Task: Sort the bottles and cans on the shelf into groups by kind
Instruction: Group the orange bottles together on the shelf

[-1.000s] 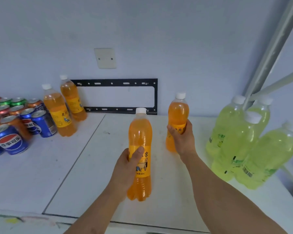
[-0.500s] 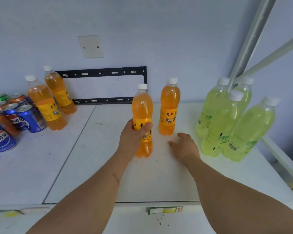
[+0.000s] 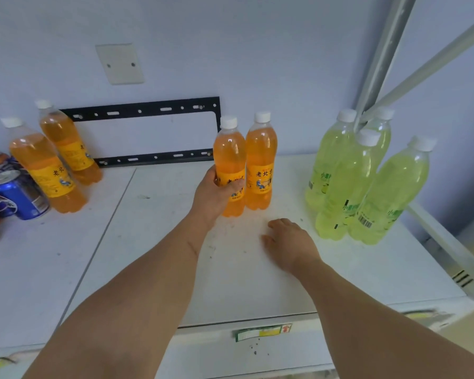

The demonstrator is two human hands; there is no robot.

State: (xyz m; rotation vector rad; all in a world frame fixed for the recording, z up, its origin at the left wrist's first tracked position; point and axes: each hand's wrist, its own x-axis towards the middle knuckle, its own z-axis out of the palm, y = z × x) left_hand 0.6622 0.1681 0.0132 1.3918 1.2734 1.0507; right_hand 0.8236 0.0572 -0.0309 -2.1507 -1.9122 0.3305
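- Head view: the left hand (image 3: 216,194) is wrapped around the middle of an orange bottle (image 3: 229,160), with the thumb across its yellow label. The bottle stands up straight on the white shelf (image 3: 257,269).
- A second orange bottle (image 3: 261,162) stands just to its right, and the two are touching or almost touching.
- The right hand (image 3: 290,243) holds nothing. Its fingers are loose, and it is low over the shelf in front of the two bottles. I cannot tell if it touches the shelf.
- Four green bottles (image 3: 367,181) stand close together on the right side of the shelf.
- Two more orange bottles (image 3: 52,162) stand far to the left, near the wall.
- Blue cans (image 3: 14,195) and some orange ones sit at the left edge, right beside those bottles.
- A black metal frame (image 3: 148,110) hangs on the wall behind the shelf.
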